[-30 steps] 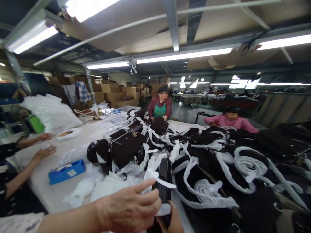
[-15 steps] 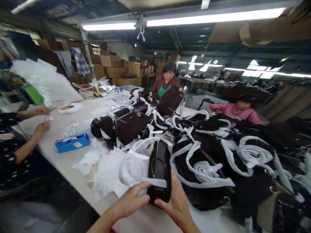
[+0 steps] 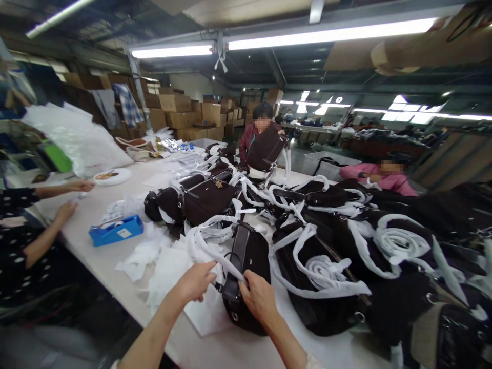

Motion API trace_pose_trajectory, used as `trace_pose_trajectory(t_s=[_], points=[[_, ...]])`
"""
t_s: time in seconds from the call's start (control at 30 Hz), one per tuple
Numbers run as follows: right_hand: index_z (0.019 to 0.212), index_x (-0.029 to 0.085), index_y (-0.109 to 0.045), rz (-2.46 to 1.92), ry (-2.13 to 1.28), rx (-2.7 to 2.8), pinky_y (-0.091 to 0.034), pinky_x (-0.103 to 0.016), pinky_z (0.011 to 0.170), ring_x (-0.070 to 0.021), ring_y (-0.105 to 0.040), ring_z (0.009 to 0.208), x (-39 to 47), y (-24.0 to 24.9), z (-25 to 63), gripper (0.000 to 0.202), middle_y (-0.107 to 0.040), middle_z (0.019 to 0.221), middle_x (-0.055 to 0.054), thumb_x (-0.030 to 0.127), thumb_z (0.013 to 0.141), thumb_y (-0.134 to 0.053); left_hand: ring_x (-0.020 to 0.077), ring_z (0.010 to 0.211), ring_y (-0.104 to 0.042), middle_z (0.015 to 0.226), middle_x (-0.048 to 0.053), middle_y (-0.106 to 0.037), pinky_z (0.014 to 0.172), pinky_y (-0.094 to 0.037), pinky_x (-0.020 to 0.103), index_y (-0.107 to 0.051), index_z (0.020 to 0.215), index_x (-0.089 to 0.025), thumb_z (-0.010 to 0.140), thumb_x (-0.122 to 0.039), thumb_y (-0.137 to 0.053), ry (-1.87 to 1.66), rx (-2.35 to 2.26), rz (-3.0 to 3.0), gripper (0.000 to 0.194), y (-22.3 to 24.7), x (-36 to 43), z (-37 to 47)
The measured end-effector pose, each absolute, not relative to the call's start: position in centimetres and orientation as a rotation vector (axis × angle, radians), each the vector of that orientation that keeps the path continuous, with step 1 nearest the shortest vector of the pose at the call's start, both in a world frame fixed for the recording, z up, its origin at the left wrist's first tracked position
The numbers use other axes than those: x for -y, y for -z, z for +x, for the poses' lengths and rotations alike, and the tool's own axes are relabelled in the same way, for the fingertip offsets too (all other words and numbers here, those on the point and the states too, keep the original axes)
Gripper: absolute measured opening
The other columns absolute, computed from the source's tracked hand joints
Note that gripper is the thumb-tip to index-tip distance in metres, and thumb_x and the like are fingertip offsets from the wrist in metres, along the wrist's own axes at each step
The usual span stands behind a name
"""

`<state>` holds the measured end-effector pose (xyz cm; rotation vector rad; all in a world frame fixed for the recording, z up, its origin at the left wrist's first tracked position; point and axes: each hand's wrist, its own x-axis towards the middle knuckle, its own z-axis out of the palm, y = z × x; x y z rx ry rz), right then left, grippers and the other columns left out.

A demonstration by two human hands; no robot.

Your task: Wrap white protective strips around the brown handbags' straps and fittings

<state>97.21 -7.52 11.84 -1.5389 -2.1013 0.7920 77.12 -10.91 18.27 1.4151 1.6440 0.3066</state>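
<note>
A dark brown handbag (image 3: 254, 251) with a zip along its top stands on the table in front of me, tilted to the left. A strap wrapped in white padding (image 3: 225, 262) arches over its left side. My right hand (image 3: 258, 296) is closed at the bag's near end, its fingertips and thumb on the end of the wrapped strap. My left hand (image 3: 198, 282) is curled just left of the bag, beside the strap; whatever its fingers hold is hidden. White tissue sheets (image 3: 165, 266) lie beneath and left of my left hand.
Left of the bag is a blue tape dispenser (image 3: 116, 230). More dark bags (image 3: 321, 302) with wrapped straps crowd the table's right side. Another person's hands (image 3: 71, 205) are at the left edge. Across the table a person (image 3: 246, 143) holds up a bag; another in pink (image 3: 384, 179) sits right.
The bag has turned and tipped to the left, showing its right side. My right hand has moved from its side onto the strap end, and my left hand has drawn away leftward and curled.
</note>
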Motion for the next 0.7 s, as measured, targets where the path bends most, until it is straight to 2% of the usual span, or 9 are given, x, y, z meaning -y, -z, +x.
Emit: trace_pose_trajectory(t_s=[0.07, 0.2, 0.27, 0.37, 0.4, 0.47, 0.57, 0.63, 0.7], points=[[0.066, 0.022, -0.049, -1.515, -0.907, 2.017, -0.035, -0.026, 0.060, -0.0174, -0.056, 0.065, 6.8, -11.7, 97.6, 0.020, -0.055, 0.062, 0.001, 0.029, 0.084, -0.044, 0.0164, 0.049, -0.060, 0.064, 0.002, -0.063, 0.049, -0.046, 0.025, -0.035, 0.142, -0.018, 0.085, -0.028, -0.036, -0.283, -1.582, 1.182, 0.058, -17.3, 12.2, 77.2], [0.069, 0.023, -0.047, -1.404, -1.149, 1.864, -0.040, -0.025, 0.059, -0.0174, -0.054, 0.065, 5.5, -11.8, 98.8, 0.019, -0.053, 0.064, 0.002, 0.034, 0.083, -0.039, 0.0190, 0.062, -0.065, 0.088, 0.011, -0.066, 0.054, -0.049, 0.028, -0.046, 0.132, -0.011, 0.083, -0.029, -0.037, -0.573, -1.650, 1.086, 0.053, -15.1, 11.9, 79.4], [0.071, 0.022, -0.049, -1.359, -1.242, 1.822, -0.041, -0.026, 0.059, -0.0179, -0.054, 0.067, 5.2, -11.7, 99.2, 0.019, -0.052, 0.065, 0.002, 0.036, 0.081, -0.041, 0.0236, 0.076, -0.065, 0.091, 0.015, -0.066, 0.068, -0.050, 0.033, -0.048, 0.128, -0.005, 0.083, -0.028, -0.039, -0.697, -1.839, 1.099, 0.051, -14.2, 10.7, 80.6], [0.073, 0.022, -0.052, -1.315, -1.364, 1.789, -0.041, -0.026, 0.059, -0.0182, -0.054, 0.068, 5.1, -11.6, 99.7, 0.021, -0.053, 0.067, 0.003, 0.040, 0.080, -0.044, 0.0285, 0.103, -0.058, 0.104, 0.018, -0.064, 0.091, -0.041, 0.036, -0.051, 0.123, -0.004, 0.079, -0.024, -0.048, -0.791, -1.959, 1.133, 0.048, -13.0, 8.4, 81.8], [0.074, 0.022, -0.053, -1.309, -1.393, 1.777, -0.041, -0.026, 0.059, -0.0183, -0.054, 0.069, 5.1, -11.6, 99.8, 0.022, -0.053, 0.068, 0.003, 0.041, 0.080, -0.044, 0.0292, 0.104, -0.057, 0.104, 0.019, -0.064, 0.091, -0.040, 0.036, -0.052, 0.121, -0.004, 0.076, -0.021, -0.050, -0.799, -1.967, 1.133, 0.048, -12.7, 7.7, 82.0], [0.074, 0.022, -0.053, -1.319, -1.423, 1.746, -0.042, -0.027, 0.060, -0.0184, -0.054, 0.069, 5.2, -11.5, 100.0, 0.022, -0.054, 0.068, 0.002, 0.041, 0.080, -0.045, 0.0285, 0.090, -0.061, 0.093, 0.017, -0.065, 0.081, -0.043, 0.035, -0.055, 0.113, -0.004, 0.070, -0.014, -0.052, -0.793, -1.942, 1.129, 0.045, -12.3, 6.5, 82.4], [0.072, 0.022, -0.051, -1.362, -1.415, 1.696, -0.041, -0.027, 0.057, -0.0183, -0.053, 0.067, 5.1, -11.4, 100.2, 0.024, -0.051, 0.066, 0.003, 0.043, 0.080, -0.043, 0.0219, 0.072, -0.059, 0.077, 0.009, -0.064, 0.070, -0.044, 0.030, -0.062, 0.093, -0.010, 0.069, -0.009, -0.049, -0.809, -1.841, 1.169, 0.028, -13.0, 6.6, 82.6], [0.069, 0.022, -0.049, -1.387, -1.391, 1.677, -0.039, -0.027, 0.055, -0.0178, -0.052, 0.064, 4.9, -11.4, 100.5, 0.026, -0.050, 0.064, 0.003, 0.045, 0.081, -0.043, 0.0194, 0.076, -0.058, 0.077, 0.005, -0.061, 0.073, -0.043, 0.028, -0.062, 0.081, -0.015, 0.073, -0.011, -0.046, -0.885, -1.748, 1.294, 0.018, -14.2, 8.4, 82.5], [0.065, 0.023, -0.048, -1.417, -1.346, 1.672, -0.037, -0.027, 0.055, -0.0170, -0.050, 0.062, 4.7, -11.5, 100.7, 0.029, -0.048, 0.061, 0.004, 0.048, 0.080, -0.046, 0.0187, 0.083, -0.056, 0.082, 0.005, -0.059, 0.077, -0.042, 0.028, -0.060, 0.073, -0.018, 0.078, -0.012, -0.044, -1.000, -1.566, 1.557, 0.018, -15.6, 11.1, 82.4]])
